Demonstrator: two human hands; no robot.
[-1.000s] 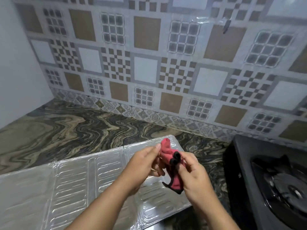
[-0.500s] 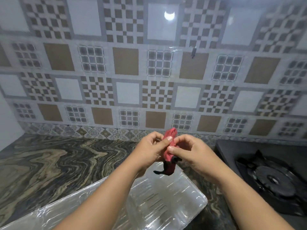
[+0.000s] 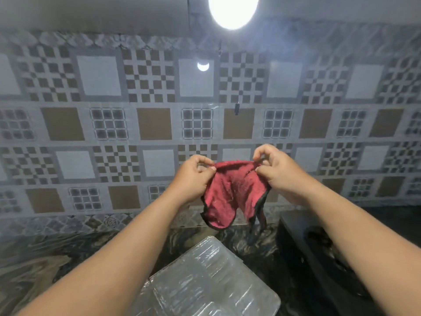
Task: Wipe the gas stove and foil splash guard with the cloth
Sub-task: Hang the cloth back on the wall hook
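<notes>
A red cloth (image 3: 230, 192) with a dark hem hangs spread in the air between my two hands, in front of the tiled wall. My left hand (image 3: 193, 176) pinches its upper left corner. My right hand (image 3: 276, 172) pinches its upper right corner. The cloth's lower edge droops in two lobes. Below it, the silver foil splash guard (image 3: 205, 279) lies flat on the marbled counter. The black gas stove (image 3: 319, 252) sits at the lower right, partly hidden behind my right forearm.
A patterned tile wall (image 3: 155, 124) fills the background, with a bright lamp (image 3: 232, 10) above. The dark swirled stone counter (image 3: 41, 258) stretches to the left of the foil guard. A small dark hook (image 3: 237, 108) is stuck on the wall.
The cloth was bunched between my hands; both hands have moved apart and up, spreading it open. The view has tilted upward, showing more wall and the lamp.
</notes>
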